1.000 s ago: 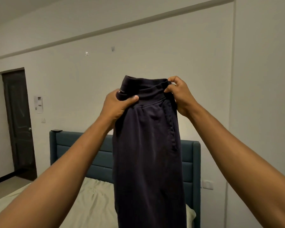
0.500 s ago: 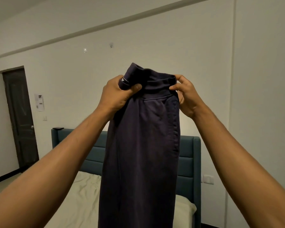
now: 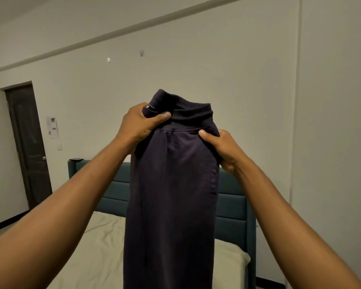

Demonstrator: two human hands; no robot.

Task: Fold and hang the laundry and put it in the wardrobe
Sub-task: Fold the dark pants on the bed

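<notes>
Dark navy trousers (image 3: 173,195) hang lengthwise in front of me, waistband up, legs dropping out of the bottom of the view. My left hand (image 3: 140,124) grips the waistband at its left side, thumb across the front. My right hand (image 3: 219,147) grips the right side seam just below the waistband, thumb on the front of the cloth. Both arms are stretched forward at chest height above the bed.
A bed with a cream sheet (image 3: 96,247) and a teal padded headboard (image 3: 231,205) stands below the trousers. A dark door (image 3: 27,142) is at the left wall. A small dark object (image 3: 76,159) lies on the headboard's left corner.
My right hand has slid down from the waistband's top corner to the side seam below it. The waistband's right side now stands free.
</notes>
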